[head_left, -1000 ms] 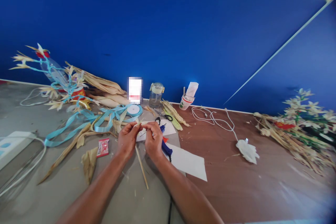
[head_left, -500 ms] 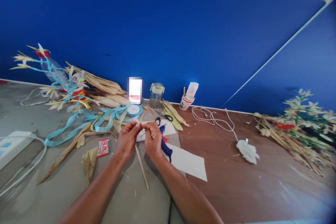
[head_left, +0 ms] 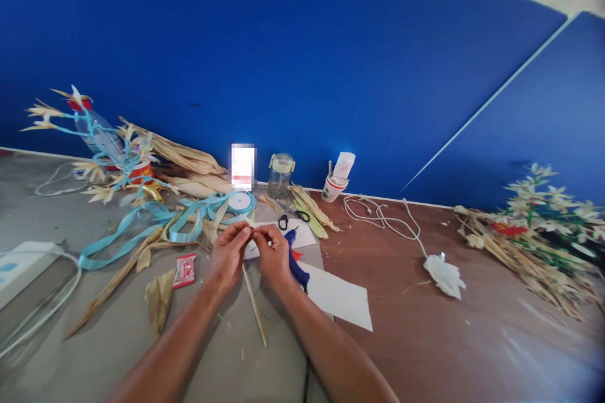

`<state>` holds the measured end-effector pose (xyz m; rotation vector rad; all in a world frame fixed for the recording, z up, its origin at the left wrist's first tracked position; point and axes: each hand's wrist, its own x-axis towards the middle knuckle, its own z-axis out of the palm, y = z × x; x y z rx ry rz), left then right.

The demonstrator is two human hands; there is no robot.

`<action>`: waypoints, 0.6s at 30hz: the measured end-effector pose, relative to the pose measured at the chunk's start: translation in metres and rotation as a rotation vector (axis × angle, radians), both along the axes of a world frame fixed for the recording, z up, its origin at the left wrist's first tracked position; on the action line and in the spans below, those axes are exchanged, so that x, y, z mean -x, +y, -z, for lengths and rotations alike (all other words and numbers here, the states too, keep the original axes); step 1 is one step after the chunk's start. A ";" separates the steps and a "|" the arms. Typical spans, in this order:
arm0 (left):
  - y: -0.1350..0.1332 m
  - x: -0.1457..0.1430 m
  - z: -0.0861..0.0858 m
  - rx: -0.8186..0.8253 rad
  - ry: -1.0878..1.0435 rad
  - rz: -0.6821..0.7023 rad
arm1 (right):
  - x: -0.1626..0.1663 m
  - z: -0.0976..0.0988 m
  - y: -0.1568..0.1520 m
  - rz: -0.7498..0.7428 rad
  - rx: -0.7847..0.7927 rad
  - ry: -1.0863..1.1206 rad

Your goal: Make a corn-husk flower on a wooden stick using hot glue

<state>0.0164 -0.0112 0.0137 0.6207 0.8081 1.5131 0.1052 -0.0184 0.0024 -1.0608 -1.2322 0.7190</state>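
My left hand (head_left: pixel 229 256) and my right hand (head_left: pixel 273 255) meet over the table, fingertips pinched together at the top end of a thin wooden stick (head_left: pixel 254 313). The stick slants down toward me between my wrists. A small pale strip of husk shows at my left fingertips. A blue glue gun (head_left: pixel 296 262) lies just right of my right hand, partly hidden by it. White paper (head_left: pixel 338 297) lies under and beside it.
Light blue ribbon (head_left: pixel 127 228) and its spool (head_left: pixel 240 202), dry corn husks (head_left: pixel 158 299), a red sachet (head_left: pixel 184 270), scissors (head_left: pixel 292 218), a glass jar (head_left: pixel 280 175), a paper cup (head_left: pixel 334 186), a white cable (head_left: pixel 385 215), and husk flowers (head_left: pixel 543 230) at right. A white power strip (head_left: pixel 19 262) sits at left.
Both hands stay pinched on the stick's top. My right fingers have drawn slightly closer to the left. The view has tilted a little.
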 end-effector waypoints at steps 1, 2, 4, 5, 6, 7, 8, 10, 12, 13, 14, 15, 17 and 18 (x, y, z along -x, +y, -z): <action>0.000 0.000 0.000 0.001 -0.008 0.003 | 0.000 0.001 0.002 -0.029 0.019 0.061; 0.001 0.000 0.001 0.000 -0.011 0.006 | 0.000 0.001 0.003 -0.062 0.039 0.118; 0.002 0.001 0.003 -0.014 0.001 0.016 | 0.000 0.002 0.005 -0.124 0.088 0.212; 0.002 0.002 0.004 -0.026 0.016 0.025 | 0.000 0.003 0.006 -0.152 0.115 0.250; 0.003 0.003 0.005 -0.040 0.035 0.032 | 0.000 0.003 0.007 -0.172 0.141 0.280; 0.004 0.005 0.007 -0.054 0.059 0.038 | 0.000 0.004 0.007 -0.185 0.162 0.302; 0.005 0.006 0.009 -0.068 0.087 0.044 | 0.000 0.004 0.007 -0.189 0.177 0.318; 0.007 0.009 0.012 -0.099 0.153 0.055 | 0.001 0.005 0.007 -0.179 0.183 0.334; 0.008 0.011 0.016 -0.135 0.221 0.070 | 0.001 0.006 0.007 -0.165 0.174 0.342; 0.008 0.012 0.017 -0.156 0.251 0.076 | 0.001 0.006 0.007 -0.163 0.169 0.340; 0.009 0.012 0.018 -0.178 0.276 0.075 | 0.001 0.006 0.007 -0.161 0.164 0.330; 0.009 0.012 0.019 -0.199 0.296 0.069 | 0.001 0.006 0.007 -0.156 0.156 0.308; 0.009 0.012 0.018 -0.228 0.336 0.043 | 0.000 0.005 0.006 -0.125 0.130 0.235; 0.009 0.012 0.018 -0.233 0.357 0.028 | 0.000 0.004 0.006 -0.102 0.109 0.191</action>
